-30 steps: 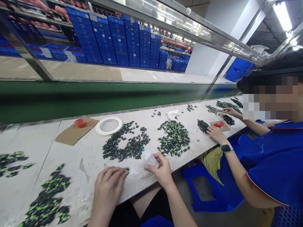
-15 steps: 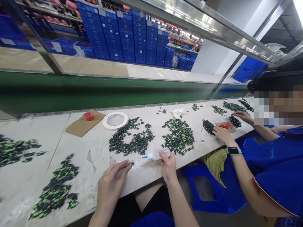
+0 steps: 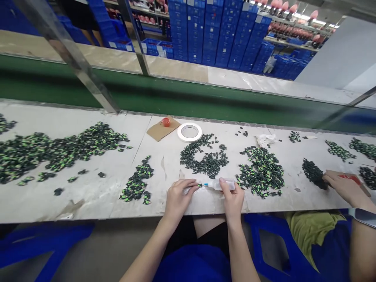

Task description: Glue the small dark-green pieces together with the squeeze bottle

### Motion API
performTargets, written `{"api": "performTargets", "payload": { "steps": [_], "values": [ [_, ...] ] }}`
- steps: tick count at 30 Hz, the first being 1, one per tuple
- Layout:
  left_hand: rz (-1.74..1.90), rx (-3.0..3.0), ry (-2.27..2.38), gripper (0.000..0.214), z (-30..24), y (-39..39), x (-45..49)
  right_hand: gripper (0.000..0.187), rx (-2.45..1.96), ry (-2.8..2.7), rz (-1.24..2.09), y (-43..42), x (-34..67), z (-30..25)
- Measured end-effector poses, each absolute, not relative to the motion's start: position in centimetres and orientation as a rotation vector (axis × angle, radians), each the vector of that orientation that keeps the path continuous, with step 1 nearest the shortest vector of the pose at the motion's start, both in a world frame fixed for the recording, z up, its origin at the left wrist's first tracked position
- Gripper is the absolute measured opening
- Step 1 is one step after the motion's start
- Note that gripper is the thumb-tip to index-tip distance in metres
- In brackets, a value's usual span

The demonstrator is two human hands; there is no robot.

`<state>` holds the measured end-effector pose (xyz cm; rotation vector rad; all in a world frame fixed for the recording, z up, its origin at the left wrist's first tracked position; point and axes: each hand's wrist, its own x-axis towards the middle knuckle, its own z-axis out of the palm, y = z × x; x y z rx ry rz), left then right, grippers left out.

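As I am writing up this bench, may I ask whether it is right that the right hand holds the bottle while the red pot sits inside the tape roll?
Not quite: the head view shows the red pot on the cardboard, not inside the tape roll. The right hand does hold the bottle.

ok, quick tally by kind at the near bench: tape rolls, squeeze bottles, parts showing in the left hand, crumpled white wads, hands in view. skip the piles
Tape roll: 1
Squeeze bottle: 1
Small part in left hand: 1
Crumpled white wad: 1
Hands: 3 (left, right hand, co-worker's hand)
Total: 7
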<state>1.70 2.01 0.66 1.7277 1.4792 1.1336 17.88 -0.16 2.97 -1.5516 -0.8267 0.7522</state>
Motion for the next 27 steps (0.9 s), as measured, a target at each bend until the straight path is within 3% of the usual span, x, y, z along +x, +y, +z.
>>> {"api": "performTargets", "payload": {
  "steps": [27],
  "values": [
    [1.151,1.768,1.469,0.008,0.05,2.02,1.70,0.037,-1.535,-0.798,0.760,-0.19,17.69,2.65]
  ]
}}
